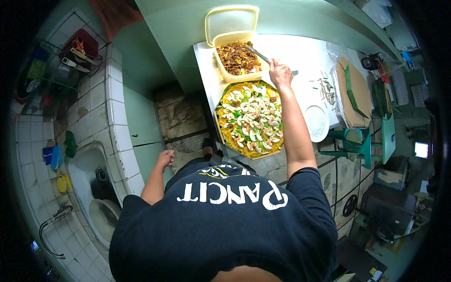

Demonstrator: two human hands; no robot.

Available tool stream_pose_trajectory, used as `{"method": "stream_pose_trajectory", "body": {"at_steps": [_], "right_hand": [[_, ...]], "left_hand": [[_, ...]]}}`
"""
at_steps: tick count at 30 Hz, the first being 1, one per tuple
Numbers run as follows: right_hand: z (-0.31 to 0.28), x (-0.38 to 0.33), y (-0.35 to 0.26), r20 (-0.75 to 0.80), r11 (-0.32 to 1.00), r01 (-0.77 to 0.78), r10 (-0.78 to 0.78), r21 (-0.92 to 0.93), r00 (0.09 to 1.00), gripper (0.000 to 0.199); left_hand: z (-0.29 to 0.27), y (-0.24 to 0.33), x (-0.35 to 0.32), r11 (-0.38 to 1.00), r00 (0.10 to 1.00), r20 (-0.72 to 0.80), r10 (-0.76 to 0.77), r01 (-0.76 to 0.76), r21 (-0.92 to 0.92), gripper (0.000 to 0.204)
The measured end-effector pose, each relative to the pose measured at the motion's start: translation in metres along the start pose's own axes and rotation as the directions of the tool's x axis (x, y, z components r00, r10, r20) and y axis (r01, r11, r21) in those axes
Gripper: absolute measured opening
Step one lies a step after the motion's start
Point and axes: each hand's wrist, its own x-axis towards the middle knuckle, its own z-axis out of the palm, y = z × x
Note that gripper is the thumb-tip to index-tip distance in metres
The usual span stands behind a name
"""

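Observation:
My right hand [280, 75] is closed around a long metal utensil [259, 54]. Its far end dips into brown, strip-like food [237, 57] inside a pale yellow plastic container [239, 79]. I cannot tell whether it is a spoon or tongs. The container's lid [231, 22] stands up behind it against the wall. Just in front lies an octagonal tray [220, 128] of yellow noodles [256, 149], topped with white slices, shrimp-like pink pieces and chopped greens. My left hand [164, 159] hangs low beside my body, fingers curled, with nothing visible in it.
A white table [300, 47] bears the food. To its right are a round white dish [316, 123], scattered small pieces [325, 90] and plastic-wrapped cardboard [354, 89]. A green stool [358, 146] stands beyond. On the left, a tiled counter [117, 110] surrounds a sink [84, 162].

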Motion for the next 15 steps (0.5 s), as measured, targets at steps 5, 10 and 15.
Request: {"method": "stream_pose_trajectory", "body": {"at_steps": [5,10,15], "right_hand": [[-0.004,-0.006,-0.012,0.159,0.993,0.005,0.014,-0.118,0.987,0.033],[0.009,-0.008,-0.018,0.166,0.998,-0.005,0.014,-0.055,0.986,0.033],[-0.008,-0.013,-0.009,0.067,0.999,0.014,-0.012,-0.041,0.998,0.034]], "left_hand": [[-0.003,-0.025,-0.013,0.994,0.994,-0.048,-0.102,0.103,0.024,0.031],[-0.014,-0.064,-0.024,0.983,0.982,-0.051,-0.182,0.182,-0.001,0.031],[-0.017,-0.08,-0.024,0.98,0.978,-0.064,-0.198,0.198,-0.011,0.032]]}}
